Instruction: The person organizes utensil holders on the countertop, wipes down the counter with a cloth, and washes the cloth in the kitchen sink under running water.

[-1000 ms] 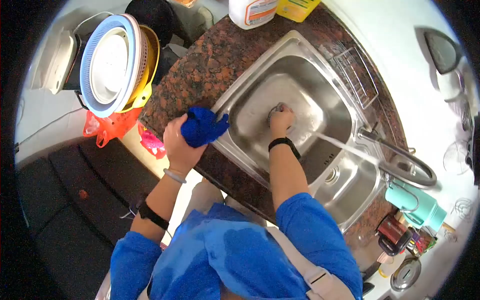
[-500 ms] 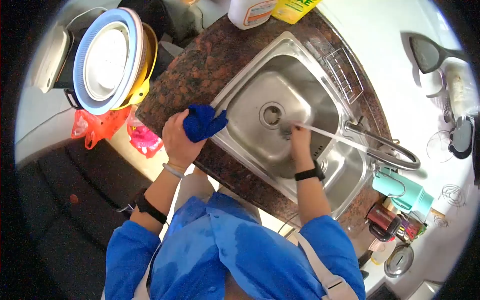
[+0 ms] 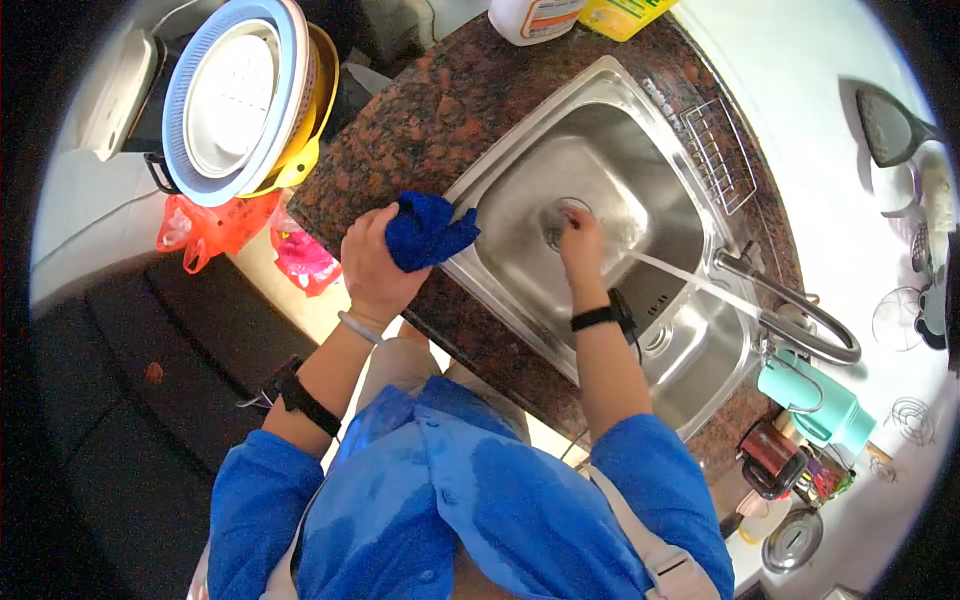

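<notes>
A bunched dark-blue cloth [image 3: 430, 232] is gripped in my left hand [image 3: 382, 265], at the counter's edge beside the sink's near-left rim. My right hand [image 3: 582, 248] reaches down into the larger basin of the steel sink [image 3: 655, 185], just over the round drain [image 3: 553, 238]. Its fingers are drawn together; a small dark spot shows at the fingertips, too small to name. From the curved faucet [image 3: 800, 335] a stream of water [image 3: 690, 275] runs into the basin, landing to the right of that hand.
A wire rack [image 3: 722, 160] stands behind the sink. White [image 3: 535, 20] and yellow [image 3: 620, 14] packages sit at the far counter edge. Stacked basins and colanders [image 3: 235, 100] are at left. A turquoise bottle [image 3: 815, 400] and a dark red pot [image 3: 772, 455] stand at right.
My right hand has moved left, out of the water stream and over to the drain. My left hand keeps hold of the cloth. The whole view has shifted slightly.
</notes>
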